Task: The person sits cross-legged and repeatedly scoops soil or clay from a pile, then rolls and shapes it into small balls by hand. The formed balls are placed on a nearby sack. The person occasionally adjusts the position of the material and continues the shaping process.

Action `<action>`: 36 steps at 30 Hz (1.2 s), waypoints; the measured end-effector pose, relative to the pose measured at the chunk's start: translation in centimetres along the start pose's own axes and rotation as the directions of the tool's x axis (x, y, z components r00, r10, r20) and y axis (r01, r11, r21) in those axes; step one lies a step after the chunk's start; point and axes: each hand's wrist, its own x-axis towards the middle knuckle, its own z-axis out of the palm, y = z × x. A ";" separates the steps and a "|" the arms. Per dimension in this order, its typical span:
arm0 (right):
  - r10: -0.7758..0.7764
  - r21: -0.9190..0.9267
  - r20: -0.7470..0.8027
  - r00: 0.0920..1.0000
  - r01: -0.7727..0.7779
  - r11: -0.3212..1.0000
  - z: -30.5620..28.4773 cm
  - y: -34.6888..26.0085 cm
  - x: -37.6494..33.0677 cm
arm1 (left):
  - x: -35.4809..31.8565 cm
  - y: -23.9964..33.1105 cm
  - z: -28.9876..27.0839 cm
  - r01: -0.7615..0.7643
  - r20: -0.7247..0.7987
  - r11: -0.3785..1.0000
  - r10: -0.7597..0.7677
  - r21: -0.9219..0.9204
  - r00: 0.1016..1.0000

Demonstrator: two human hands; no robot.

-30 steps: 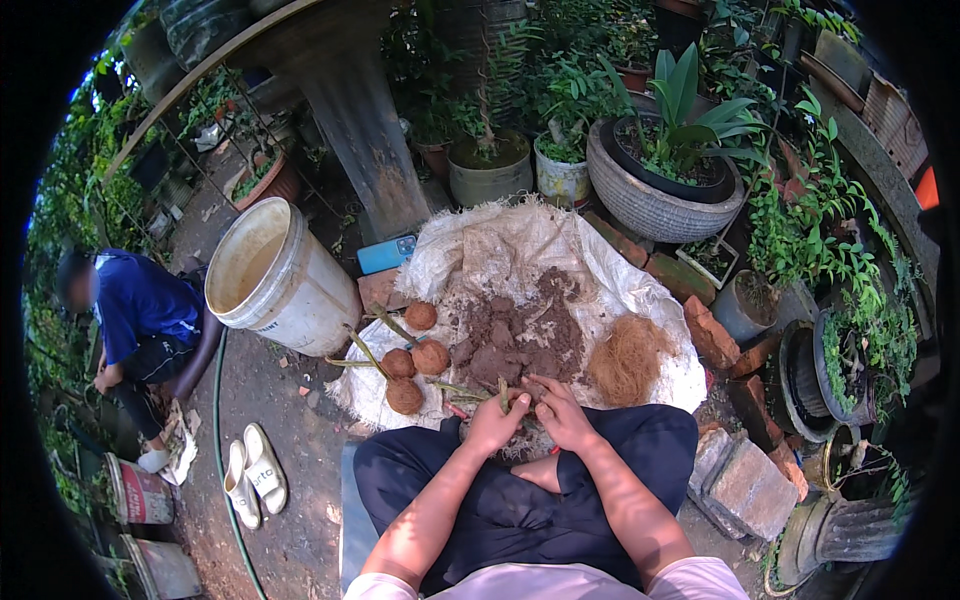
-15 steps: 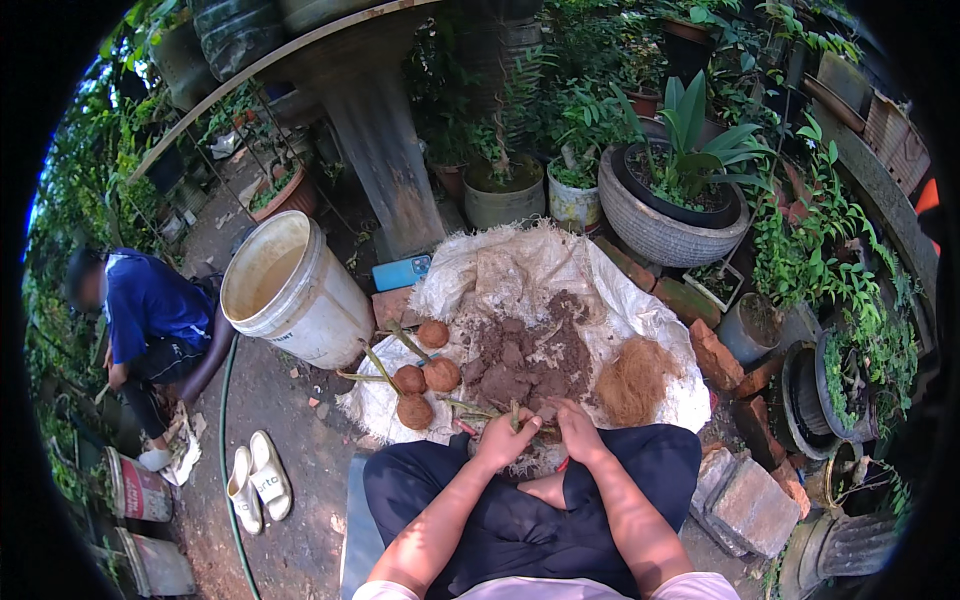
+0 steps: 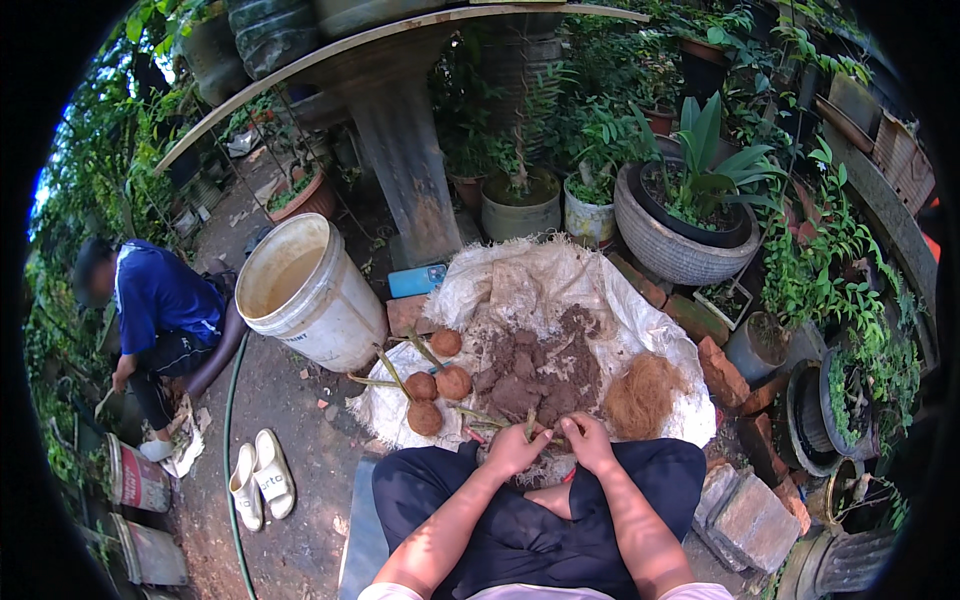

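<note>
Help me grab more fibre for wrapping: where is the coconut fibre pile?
In the head view, the fibre pile lies on the white sack, right of the clay heap, just ahead of the right hand.

My feed shows soft shaded daylight, no hard shadows, mild glare on the white bucket (image 3: 300,290), sharp centre, foliage smeared at the rim, heavy fisheye bending, black corners

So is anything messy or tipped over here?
Yes. The white bucket leans tilted beside the sack sheet instead of standing straight. The pair of white sandals lies loose on the dirt. The soil pile stays on the sheet, not spilled.
</note>
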 end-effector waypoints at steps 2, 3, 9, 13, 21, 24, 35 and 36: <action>-0.048 -0.040 -0.024 0.999 0.047 0.998 0.1 0.3 -0.1 | 0.0 0.1 -0.2 0.007 -0.020 1.000 -0.007 0.002 1.000; -0.065 -0.063 -0.036 0.997 0.063 0.996 0.1 0.4 -0.1 | 0.1 0.1 -0.3 -0.004 -0.032 1.000 0.005 0.005 0.999; 0.188 0.188 -0.200 0.962 -0.150 0.971 -0.2 1.5 0.5 | 0.2 -0.1 -0.7 -0.042 -0.131 0.999 0.046 0.031 0.990; 0.254 0.561 -0.355 0.900 -0.013 0.828 -1.4 1.6 1.1 | 0.4 -0.6 -1.1 0.023 -0.183 0.999 -0.027 -0.024 0.983; 0.277 0.528 -0.305 0.911 -0.080 0.845 -1.2 0.9 0.7 | 0.7 -1.5 -0.7 0.015 -0.290 0.990 -0.056 -0.142 0.955; 0.276 0.565 -0.281 0.919 -0.074 0.822 -1.1 0.4 0.7 | 0.9 -1.9 -0.7 0.003 -0.293 0.984 -0.055 -0.176 0.955; 0.259 0.581 -0.192 0.947 -0.103 0.807 -1.4 0.1 0.6 | 0.7 -0.9 -1.6 0.067 -0.215 0.932 -0.152 -0.357 0.965; 0.245 0.560 -0.189 0.951 -0.100 0.822 -1.3 0.2 0.7 | 0.8 -0.7 -1.8 0.061 -0.204 0.877 -0.177 -0.476 0.963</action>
